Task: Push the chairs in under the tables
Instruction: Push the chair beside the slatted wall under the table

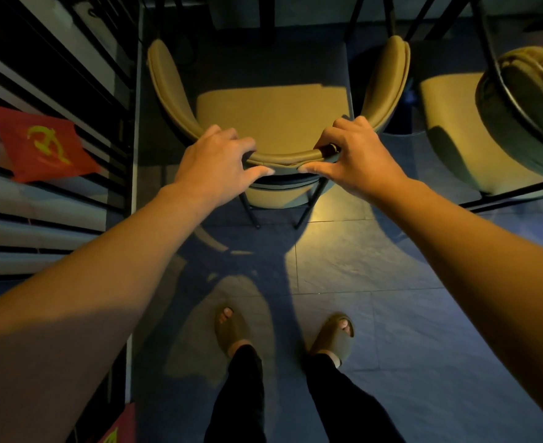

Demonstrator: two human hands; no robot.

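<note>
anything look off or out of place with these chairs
Nothing damaged or spilled. The chair gripped at its backrest by the left hand and right hand has its seat mostly in the open, not yet under a table. The second chair to its right sits angled rather than parallel to it.

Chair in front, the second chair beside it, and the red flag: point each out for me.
Chair (276, 116): head view, on the seat cushion.
Second chair (449, 123): head view, on its seat, right of the first.
Red flag (43, 142): head view, on the cloth by the yellow emblem.
</note>
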